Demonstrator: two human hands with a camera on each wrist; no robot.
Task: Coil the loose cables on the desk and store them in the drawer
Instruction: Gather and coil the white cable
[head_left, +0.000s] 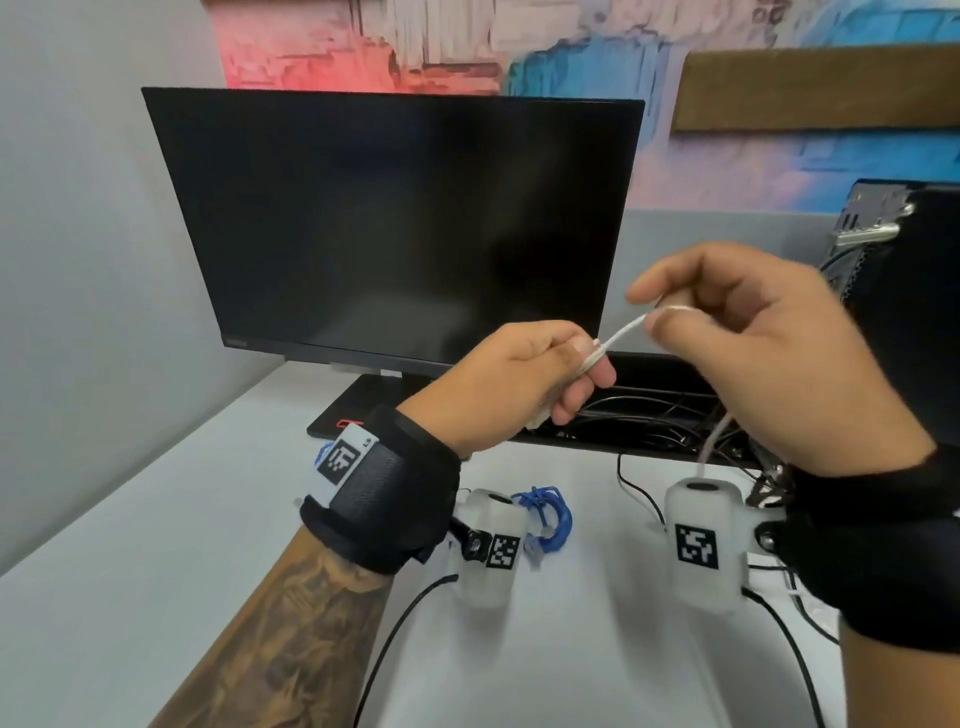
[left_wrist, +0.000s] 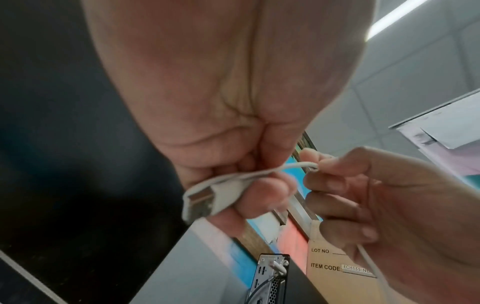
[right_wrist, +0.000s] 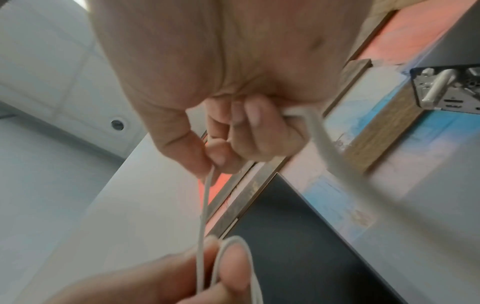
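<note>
Above the desk, in front of the monitor, both hands hold a thin white cable (head_left: 621, 332). My left hand (head_left: 540, 374) grips its folded end, with the white USB plug (left_wrist: 205, 198) sticking out below the curled fingers. A short way up and to the right, my right hand (head_left: 675, 306) pinches the white cable (right_wrist: 205, 197) between thumb and forefinger. The slack runs through the right palm and hangs down toward the desk (head_left: 714, 436). A small coiled blue cable (head_left: 545, 512) lies on the white desk (head_left: 156, 545) below the hands. No drawer is in view.
A black monitor (head_left: 384, 223) stands just behind the hands. A black tray of tangled dark cables (head_left: 654, 410) lies under it. A computer case (head_left: 914, 291) stands at the right. Black wires (head_left: 395, 629) trail across the near desk.
</note>
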